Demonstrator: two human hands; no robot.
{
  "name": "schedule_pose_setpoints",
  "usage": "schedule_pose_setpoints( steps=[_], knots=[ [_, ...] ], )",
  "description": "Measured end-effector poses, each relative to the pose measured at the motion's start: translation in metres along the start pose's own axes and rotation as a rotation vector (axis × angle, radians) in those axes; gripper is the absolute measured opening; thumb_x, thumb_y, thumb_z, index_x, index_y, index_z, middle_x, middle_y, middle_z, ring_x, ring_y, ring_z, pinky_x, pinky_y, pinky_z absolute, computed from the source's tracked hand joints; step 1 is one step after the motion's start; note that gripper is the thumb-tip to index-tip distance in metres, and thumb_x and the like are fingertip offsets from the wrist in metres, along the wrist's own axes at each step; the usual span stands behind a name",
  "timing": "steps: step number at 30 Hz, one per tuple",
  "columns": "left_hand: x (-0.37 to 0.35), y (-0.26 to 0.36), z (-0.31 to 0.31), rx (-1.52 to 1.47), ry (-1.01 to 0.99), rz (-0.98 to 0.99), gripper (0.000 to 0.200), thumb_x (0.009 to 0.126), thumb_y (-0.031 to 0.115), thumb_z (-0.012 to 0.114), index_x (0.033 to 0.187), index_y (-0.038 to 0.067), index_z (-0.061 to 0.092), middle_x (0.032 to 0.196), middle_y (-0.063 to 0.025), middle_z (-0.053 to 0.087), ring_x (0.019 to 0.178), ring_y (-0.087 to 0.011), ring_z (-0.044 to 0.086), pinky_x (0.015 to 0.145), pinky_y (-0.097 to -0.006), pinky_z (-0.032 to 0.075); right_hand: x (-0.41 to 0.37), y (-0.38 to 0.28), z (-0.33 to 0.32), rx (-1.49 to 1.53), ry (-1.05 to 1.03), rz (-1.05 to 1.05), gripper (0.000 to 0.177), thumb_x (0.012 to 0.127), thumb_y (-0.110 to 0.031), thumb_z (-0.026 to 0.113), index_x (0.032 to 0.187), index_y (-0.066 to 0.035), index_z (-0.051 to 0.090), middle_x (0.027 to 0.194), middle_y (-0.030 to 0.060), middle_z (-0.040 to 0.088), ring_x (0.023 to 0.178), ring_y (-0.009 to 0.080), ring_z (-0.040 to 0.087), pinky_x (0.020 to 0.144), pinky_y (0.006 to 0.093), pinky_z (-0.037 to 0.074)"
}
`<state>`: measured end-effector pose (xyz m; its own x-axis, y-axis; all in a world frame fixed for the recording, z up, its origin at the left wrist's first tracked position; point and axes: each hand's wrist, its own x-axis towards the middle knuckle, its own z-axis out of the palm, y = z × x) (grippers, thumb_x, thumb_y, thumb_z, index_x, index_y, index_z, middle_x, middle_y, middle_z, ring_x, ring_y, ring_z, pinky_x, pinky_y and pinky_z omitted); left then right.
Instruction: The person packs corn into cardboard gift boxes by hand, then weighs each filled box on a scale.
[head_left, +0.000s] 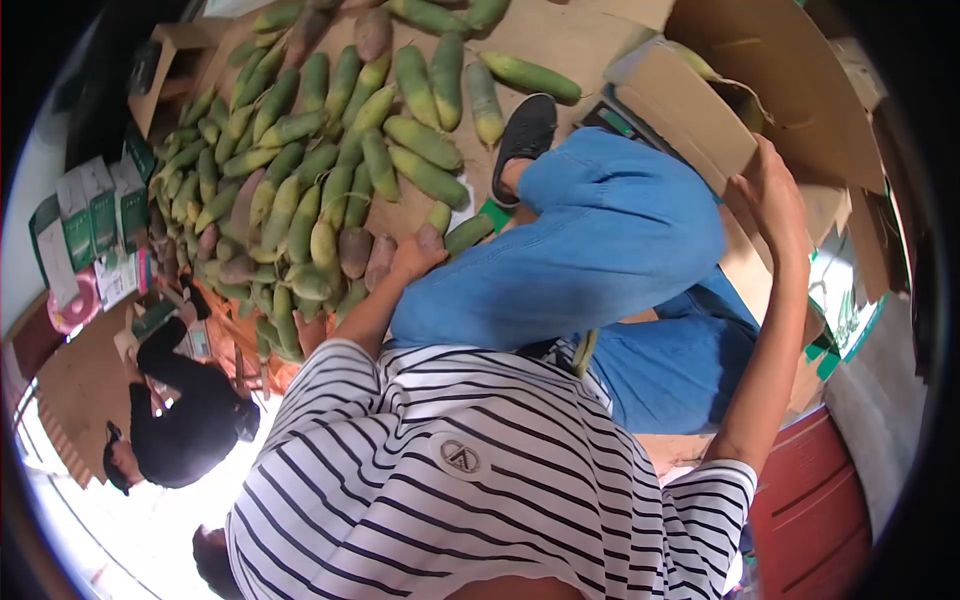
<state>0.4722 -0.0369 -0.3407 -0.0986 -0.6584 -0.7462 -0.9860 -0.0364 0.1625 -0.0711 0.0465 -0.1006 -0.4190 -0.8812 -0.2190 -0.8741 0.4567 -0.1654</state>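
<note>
My left hand [418,256] is closed round a green radish [439,216], beside my bent knee. Next to it another green radish [470,235] lies against my trouser leg. My right hand [777,200] grips the upper edge of an open cardboard box [690,115] on the right. Inside that box the tip of a radish [692,60] shows; the rest of its contents is hidden. A large heap of green radishes [290,200], some with reddish-brown skin, spreads out on the left.
Cardboard [540,35] covers the floor under the radishes. A dark flat device [625,118] sits by the box, partly hidden by my knee. Green-and-white cartons [90,210] stand far left. Another person in black [190,420] crouches at lower left. A red panel [810,500] is at lower right.
</note>
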Motion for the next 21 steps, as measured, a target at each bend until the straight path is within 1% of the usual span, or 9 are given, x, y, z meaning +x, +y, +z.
schedule_pose_setpoints(
  steps=[3,5,8,10,15,16,18,19,21],
  knots=[
    [-0.017,0.045,-0.043,-0.079,0.036,0.049,0.076,0.062,0.044,0.083,0.112,-0.006,0.056,0.097,-0.0238,0.066,0.09,-0.0324,0.067,0.078,-0.0391,0.052,-0.001,0.009,0.002,-0.062,0.053,-0.031,0.057,0.075,-0.014,0.072,0.126,-0.007,0.046,0.111,0.019,0.061,0.103,0.0369,0.058,0.086,0.0453,0.047],
    [-0.008,0.064,-0.063,-0.468,0.221,0.353,0.066,0.067,0.037,0.083,0.111,-0.004,0.056,0.107,-0.018,0.063,0.096,-0.0253,0.062,0.083,-0.0358,0.049,-0.004,0.002,-0.003,-0.109,0.033,0.017,0.057,0.073,-0.016,0.073,0.123,-0.005,0.046,0.107,0.0181,0.061,0.101,0.0352,0.059,0.085,0.0456,0.048],
    [-0.019,0.145,-0.137,-0.629,0.486,0.577,0.062,0.073,0.03,0.081,0.116,-0.003,0.053,0.108,-0.0133,0.06,0.097,-0.0192,0.059,0.086,-0.0327,0.047,-0.002,-0.001,-0.006,-0.111,-0.039,0.072,0.055,0.075,-0.016,0.072,0.122,-0.006,0.044,0.109,0.0164,0.059,0.103,0.0349,0.057,0.085,0.045,0.047],
    [-0.049,0.212,-0.193,-0.919,0.464,0.76,0.062,0.075,0.025,0.079,0.122,-0.003,0.048,0.112,-0.0105,0.057,0.099,-0.0199,0.057,0.085,-0.032,0.047,-0.004,-0.001,-0.002,-0.094,0.052,0.031,0.044,0.072,-0.016,0.073,0.108,-0.005,0.049,0.102,0.0154,0.062,0.098,0.033,0.06,0.081,0.0459,0.049],
    [-0.115,0.37,-0.242,-1.448,0.345,1.144,0.04,0.077,0.013,0.075,0.108,-0.003,0.056,0.099,-0.0082,0.064,0.084,-0.0159,0.063,0.077,-0.0277,0.052,-0.004,-0.001,-0.002,-0.096,-0.04,0.068,0.049,0.074,-0.018,0.073,0.113,-0.004,0.046,0.104,0.016,0.06,0.1,0.0338,0.059,0.083,0.0456,0.048],
    [-0.125,0.396,-0.237,-1.417,0.298,1.151,0.035,0.076,0.014,0.078,0.101,-0.002,0.06,0.092,-0.0063,0.066,0.076,-0.0163,0.064,0.073,-0.0287,0.053,-0.004,-0.002,-0.003,-0.097,-0.062,0.075,0.052,0.074,-0.018,0.072,0.117,-0.004,0.045,0.105,0.0164,0.06,0.101,0.0343,0.058,0.084,0.0455,0.047],
    [-0.127,0.434,-0.23,-1.053,0.325,1.252,0.049,0.076,0.022,0.079,0.109,-0.004,0.054,0.102,-0.0118,0.064,0.089,-0.0196,0.062,0.078,-0.033,0.05,-0.005,-0.002,-0.001,-0.106,-0.035,0.066,0.05,0.074,-0.018,0.072,0.113,-0.004,0.045,0.104,0.0163,0.06,0.101,0.0345,0.058,0.084,0.0456,0.047],
    [-0.105,0.443,-0.215,-0.986,0.228,1.213,0.054,0.081,0.022,0.075,0.118,-0.005,0.049,0.106,-0.0115,0.062,0.091,-0.0162,0.059,0.081,-0.0284,0.048,-0.005,-0.002,0.0,-0.108,-0.02,0.063,0.048,0.074,-0.018,0.072,0.111,-0.004,0.045,0.103,0.0163,0.06,0.101,0.0345,0.058,0.083,0.0457,0.047],
    [-0.099,0.435,-0.195,-0.874,0.489,1.262,0.05,0.083,0.02,0.072,0.119,-0.005,0.048,0.113,-0.0133,0.06,0.102,-0.0191,0.059,0.09,-0.0315,0.048,-0.003,-0.002,0.001,-0.112,-0.027,0.066,0.045,0.074,-0.017,0.072,0.109,-0.004,0.045,0.102,0.0166,0.06,0.101,0.0348,0.058,0.083,0.0462,0.047]
  ],
)
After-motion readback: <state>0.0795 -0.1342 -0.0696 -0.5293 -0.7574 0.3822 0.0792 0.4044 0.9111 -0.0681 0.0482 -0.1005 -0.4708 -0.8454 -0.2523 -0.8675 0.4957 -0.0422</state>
